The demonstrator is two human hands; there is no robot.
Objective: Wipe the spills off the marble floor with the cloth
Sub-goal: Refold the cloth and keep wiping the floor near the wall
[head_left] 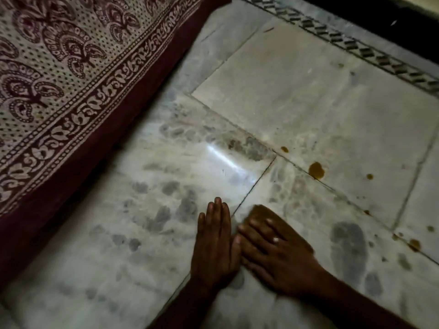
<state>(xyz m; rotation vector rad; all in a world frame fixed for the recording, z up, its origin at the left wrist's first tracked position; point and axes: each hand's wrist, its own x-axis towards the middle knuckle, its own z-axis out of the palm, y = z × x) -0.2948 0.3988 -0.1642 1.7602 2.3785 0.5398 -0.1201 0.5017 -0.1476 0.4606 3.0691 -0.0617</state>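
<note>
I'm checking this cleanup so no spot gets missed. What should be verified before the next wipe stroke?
1. Main target: the largest spill sits unwiped on the marble floor: not ok.
2. Other targets: small drops lie near it, and more drops lie near the right edge: not ok.
3. Wiper ready: a brown patch under the right hand may be it: cannot tell.
4. Support: the left hand lies flat on the floor, away from the spills: ok.
5. The patterned fabric lies apart from the spills: ok.
</note>
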